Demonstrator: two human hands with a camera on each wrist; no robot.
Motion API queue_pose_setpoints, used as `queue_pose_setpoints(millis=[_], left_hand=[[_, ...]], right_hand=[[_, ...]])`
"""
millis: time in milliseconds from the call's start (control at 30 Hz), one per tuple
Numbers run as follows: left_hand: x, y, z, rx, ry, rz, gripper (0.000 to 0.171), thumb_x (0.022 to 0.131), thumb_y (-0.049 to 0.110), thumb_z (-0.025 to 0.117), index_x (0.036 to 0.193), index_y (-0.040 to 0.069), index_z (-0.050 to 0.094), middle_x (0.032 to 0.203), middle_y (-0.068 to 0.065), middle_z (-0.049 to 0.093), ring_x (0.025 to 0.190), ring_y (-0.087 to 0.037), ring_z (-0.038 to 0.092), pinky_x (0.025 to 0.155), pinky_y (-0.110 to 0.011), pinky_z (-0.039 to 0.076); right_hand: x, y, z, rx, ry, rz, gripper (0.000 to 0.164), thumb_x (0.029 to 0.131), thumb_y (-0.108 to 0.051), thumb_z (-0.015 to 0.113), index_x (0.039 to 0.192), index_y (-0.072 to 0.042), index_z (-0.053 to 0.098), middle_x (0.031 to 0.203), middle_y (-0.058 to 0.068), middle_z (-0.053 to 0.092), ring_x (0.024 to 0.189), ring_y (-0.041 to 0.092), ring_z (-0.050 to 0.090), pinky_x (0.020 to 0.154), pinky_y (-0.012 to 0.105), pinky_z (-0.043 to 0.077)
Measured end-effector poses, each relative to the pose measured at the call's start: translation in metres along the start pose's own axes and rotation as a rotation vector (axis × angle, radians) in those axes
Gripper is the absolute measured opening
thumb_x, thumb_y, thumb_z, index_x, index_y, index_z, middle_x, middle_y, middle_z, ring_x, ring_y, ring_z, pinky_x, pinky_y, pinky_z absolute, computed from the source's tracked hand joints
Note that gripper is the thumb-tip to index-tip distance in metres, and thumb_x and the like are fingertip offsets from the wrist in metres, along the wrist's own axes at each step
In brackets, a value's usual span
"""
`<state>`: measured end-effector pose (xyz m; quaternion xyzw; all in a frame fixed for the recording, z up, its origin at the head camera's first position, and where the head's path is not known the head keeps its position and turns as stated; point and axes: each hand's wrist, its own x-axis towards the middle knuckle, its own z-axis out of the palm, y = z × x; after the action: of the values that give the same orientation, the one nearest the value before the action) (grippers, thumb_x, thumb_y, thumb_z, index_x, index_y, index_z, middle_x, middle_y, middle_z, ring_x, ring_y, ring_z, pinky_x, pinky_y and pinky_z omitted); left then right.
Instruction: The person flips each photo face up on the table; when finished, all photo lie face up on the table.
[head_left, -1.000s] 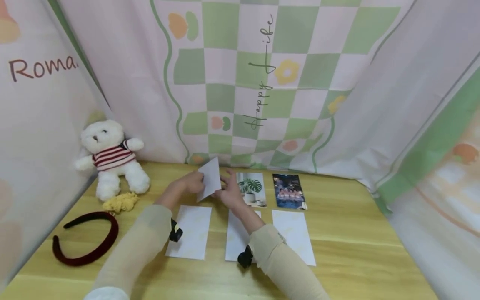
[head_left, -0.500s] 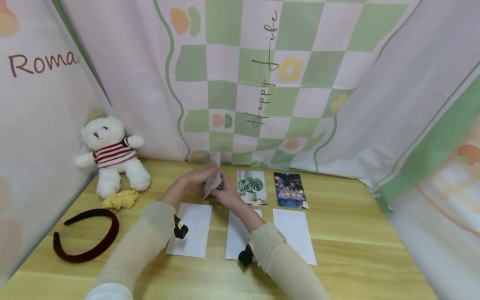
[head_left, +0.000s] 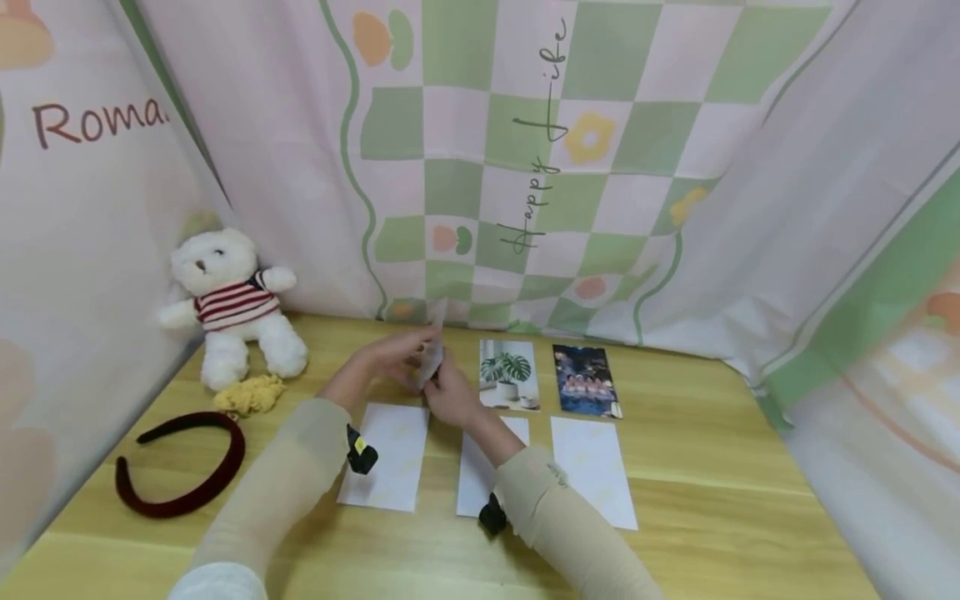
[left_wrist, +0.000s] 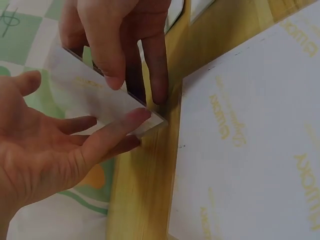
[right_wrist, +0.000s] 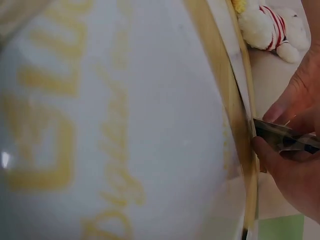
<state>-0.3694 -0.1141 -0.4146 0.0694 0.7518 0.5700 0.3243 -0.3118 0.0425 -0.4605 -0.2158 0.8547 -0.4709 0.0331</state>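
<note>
Between both hands, a photo print (head_left: 432, 357) stands nearly edge-on to the head camera. The left wrist view shows its white back with faint yellow lettering, and a dark printed face shows in the right wrist view. My left hand (head_left: 393, 353) holds the print at a lower corner, one digit on the white back and others behind it. My right hand (head_left: 452, 393) grips it from the other side, its thumb over the upper edge. Below the hands lie a face-down print (head_left: 386, 458) and another face-down print (head_left: 472, 479), the latter partly hidden by my right arm.
To the right lie a plant photo (head_left: 508, 375), a pool photo (head_left: 587, 381) and a third face-down print (head_left: 595, 472). A white teddy bear (head_left: 238, 308), a yellow scrunchie (head_left: 251, 395) and a dark red headband (head_left: 225, 467) are at the left. A checkered curtain (head_left: 510, 192) hangs behind the table.
The held print has turned from showing its white back to nearly edge-on. My left hand has shifted from its left edge to round its face, and the head view has shifted slightly.
</note>
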Motion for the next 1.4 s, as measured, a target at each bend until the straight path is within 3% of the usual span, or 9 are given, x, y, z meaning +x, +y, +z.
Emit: queue_pose_setpoints(millis=[267,400,533,633,833,1100,1167,1300,1400], left_hand=[[0.005,-0.002,-0.006,-0.102,0.072,-0.004,0.068,0.11,0.052,0.033,0.153,-0.001,0.026,0.168,-0.026,0.02,0.155,-0.051,0.026,0.108,-0.058,0.056],[0.008,-0.005,-0.009,-0.256,0.089,0.015,0.068,0.111,0.042,0.035,0.163,0.007,0.009,0.164,-0.03,0.022,0.152,-0.047,0.032,0.116,-0.061,0.048],[0.01,-0.011,-0.016,-0.367,0.094,0.065,0.069,0.112,0.031,0.035,0.166,0.013,-0.004,0.161,-0.034,0.027,0.141,-0.043,0.046,0.117,-0.06,0.048],[0.01,-0.015,-0.023,-0.362,0.135,0.093,0.06,0.112,0.021,0.035,0.164,0.005,0.012,0.144,-0.028,0.049,0.116,-0.03,0.064,0.103,-0.047,0.061],[0.006,-0.026,-0.031,-0.265,0.236,0.076,0.053,0.107,0.0,0.036,0.157,-0.011,0.027,0.101,-0.006,0.062,0.08,-0.01,0.065,0.071,-0.02,0.062],[0.014,-0.042,-0.027,-0.108,0.396,0.049,0.048,0.099,-0.005,0.049,0.146,-0.016,0.045,0.093,-0.01,0.063,0.066,-0.009,0.06,0.055,-0.017,0.055],[0.016,-0.043,-0.025,-0.026,0.467,0.066,0.049,0.094,-0.007,0.053,0.142,-0.016,0.048,0.104,-0.017,0.064,0.071,-0.012,0.06,0.057,-0.017,0.054],[0.018,-0.041,-0.024,0.291,0.602,0.095,0.056,0.081,-0.004,0.056,0.136,-0.011,0.057,0.128,-0.032,0.064,0.095,-0.03,0.065,0.076,-0.028,0.058],[0.015,-0.038,-0.023,0.512,0.622,0.109,0.051,0.076,0.001,0.058,0.126,-0.006,0.066,0.128,-0.029,0.068,0.109,-0.04,0.066,0.091,-0.04,0.058]], right_hand=[[-0.002,-0.004,0.001,-0.005,-0.082,0.023,0.067,0.105,-0.002,0.043,0.164,0.0,0.011,0.163,0.029,0.039,0.139,0.038,0.057,0.109,0.045,0.057],[-0.002,-0.005,-0.001,-0.064,-0.088,0.052,0.063,0.107,-0.006,0.041,0.164,-0.002,0.016,0.165,0.026,0.036,0.144,0.038,0.053,0.112,0.045,0.055],[0.0,-0.004,-0.003,-0.17,-0.067,0.037,0.058,0.107,-0.009,0.042,0.162,0.0,0.026,0.163,0.024,0.041,0.147,0.037,0.049,0.121,0.047,0.047],[0.0,-0.001,-0.004,-0.25,-0.055,0.029,0.055,0.107,-0.01,0.044,0.16,-0.002,0.033,0.159,0.026,0.045,0.143,0.039,0.052,0.119,0.05,0.048],[0.0,0.006,-0.008,-0.396,-0.073,0.017,0.043,0.11,-0.017,0.046,0.151,-0.005,0.05,0.164,0.026,0.039,0.148,0.043,0.047,0.123,0.052,0.044],[0.001,0.008,-0.013,-0.548,-0.186,-0.045,0.04,0.108,-0.015,0.051,0.148,-0.009,0.053,0.146,0.013,0.064,0.133,0.033,0.063,0.116,0.045,0.052],[0.001,0.006,-0.014,-0.607,-0.19,-0.068,0.039,0.108,-0.014,0.053,0.147,-0.01,0.055,0.141,0.013,0.067,0.127,0.033,0.067,0.113,0.045,0.054],[0.003,0.001,-0.015,-0.738,-0.208,-0.073,0.037,0.108,-0.018,0.054,0.145,-0.014,0.057,0.137,0.012,0.069,0.12,0.032,0.069,0.113,0.046,0.053],[0.004,0.0,-0.014,-0.838,-0.229,-0.054,0.039,0.109,-0.023,0.053,0.148,-0.017,0.057,0.141,0.01,0.067,0.128,0.029,0.066,0.12,0.044,0.047]])
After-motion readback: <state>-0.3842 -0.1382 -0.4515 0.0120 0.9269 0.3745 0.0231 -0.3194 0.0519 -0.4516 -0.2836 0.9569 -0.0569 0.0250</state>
